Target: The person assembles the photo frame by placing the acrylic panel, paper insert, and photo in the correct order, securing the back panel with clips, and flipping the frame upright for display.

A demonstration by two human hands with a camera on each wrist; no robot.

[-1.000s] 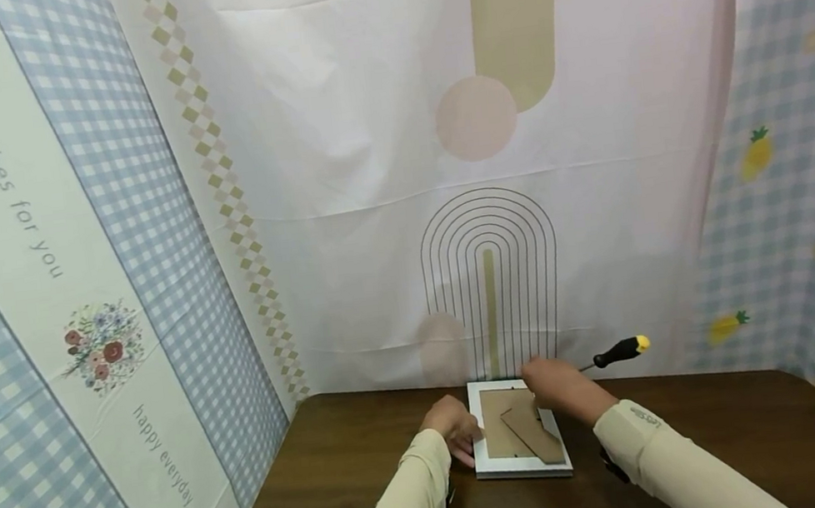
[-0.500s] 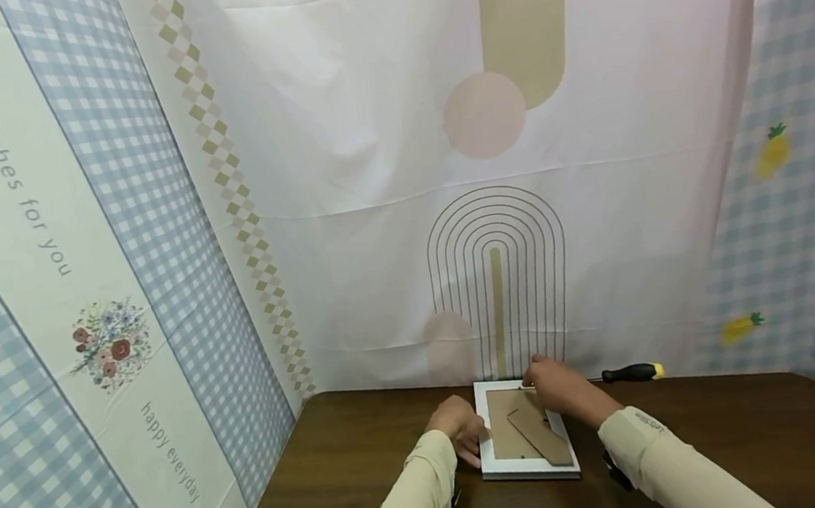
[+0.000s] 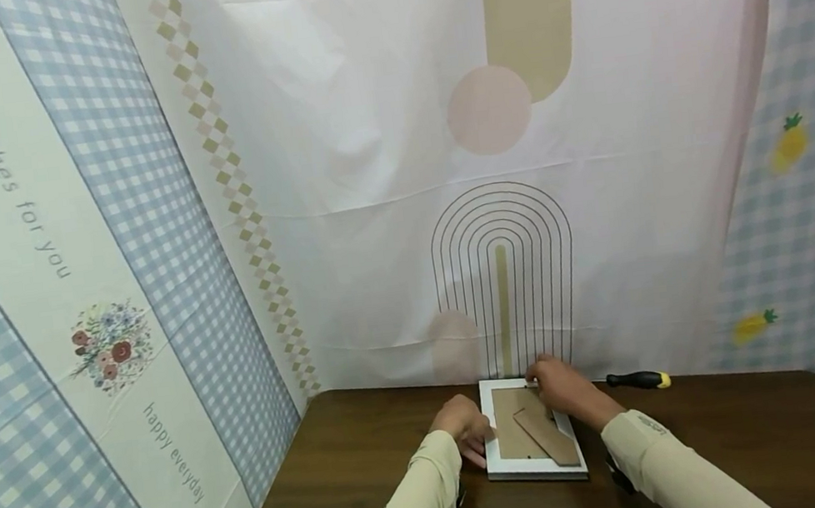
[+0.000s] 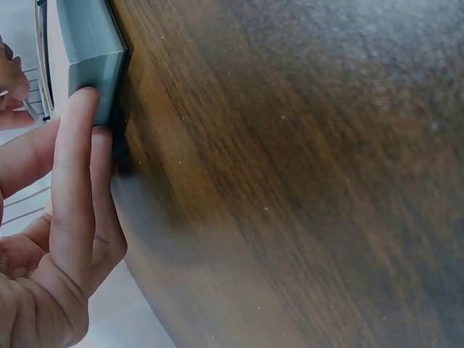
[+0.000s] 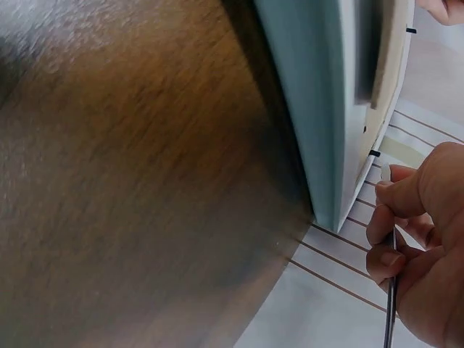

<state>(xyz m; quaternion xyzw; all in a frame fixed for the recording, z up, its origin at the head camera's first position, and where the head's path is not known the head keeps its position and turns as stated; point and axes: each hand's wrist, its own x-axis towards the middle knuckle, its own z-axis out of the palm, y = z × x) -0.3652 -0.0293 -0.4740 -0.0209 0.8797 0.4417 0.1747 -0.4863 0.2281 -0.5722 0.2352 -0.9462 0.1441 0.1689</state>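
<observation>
Pic. frame: white rectangular picture frame (image 3: 511, 468), lying back-up in lower ctr of head view, a bit R, nr table's rear edge.
Backing: flat brown fibreboard backing (image 3: 512, 431) w/in the white rim; brown angled stand leg (image 3: 552, 441) lies along its R side.
Tabs: small black tabs (image 5: 374, 153) at backing's edge.
L hand (image 3: 463, 425): at frame's L side; fingers (image 4: 74, 159) fairly straight, tip on the side wall.
R hand (image 3: 564, 387): at frame's upper R corner, fingers curled round the metal shaft of a black-and-yellow-handled screwdriver (image 3: 637, 380); handle points R. Thumb + index tips by the far edge; can't quite make out if they touch a tab.
Hands: apart, frame btwn.
Table: dark brown wood-grain table (image 3: 356, 461), bottom of view.
Bkgd: white cloth w/ arch lines (image 3: 365, 276), ctr; blue-check cloths (image 3: 101, 146) L & R, pineapples on R one.
</observation>
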